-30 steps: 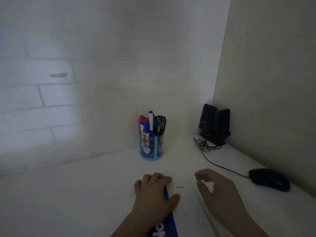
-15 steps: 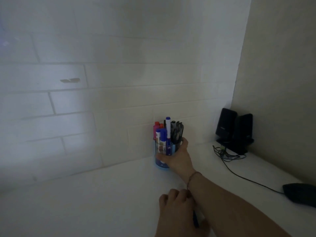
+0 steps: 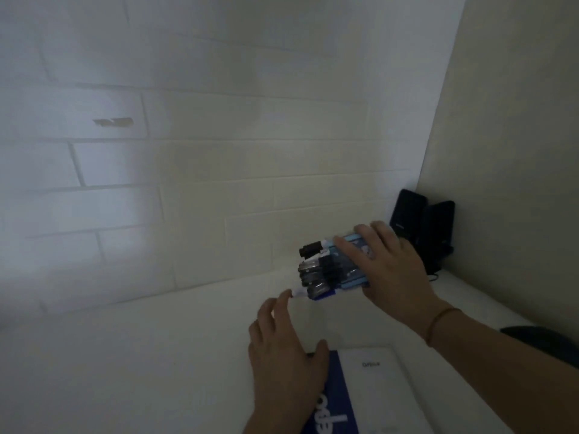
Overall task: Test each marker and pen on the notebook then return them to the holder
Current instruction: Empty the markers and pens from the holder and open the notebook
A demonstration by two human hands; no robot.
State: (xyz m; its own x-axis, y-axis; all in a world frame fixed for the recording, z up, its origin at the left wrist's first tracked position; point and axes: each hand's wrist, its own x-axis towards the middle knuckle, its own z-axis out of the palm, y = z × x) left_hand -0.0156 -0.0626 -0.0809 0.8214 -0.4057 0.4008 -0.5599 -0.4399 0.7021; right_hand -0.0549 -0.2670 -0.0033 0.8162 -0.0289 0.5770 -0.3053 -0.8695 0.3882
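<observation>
Right of frame centre, the right hand (image 3: 388, 264) grips the blue holder (image 3: 351, 264), tipped on its side above the white desk (image 3: 156, 355), with the markers and pens (image 3: 316, 267) sliding out leftward. The left hand (image 3: 285, 349), fingers relaxed and extended, touches one white marker tip (image 3: 297, 293) with a fingertip. Below, at lower centre, lies the closed notebook (image 3: 372, 393); black speakers (image 3: 423, 223) stand at the right corner.

Tipped holder (image 3: 351, 270) seemingly above desk (image 3: 156, 355), behind notebook (image 3: 372, 393).
</observation>
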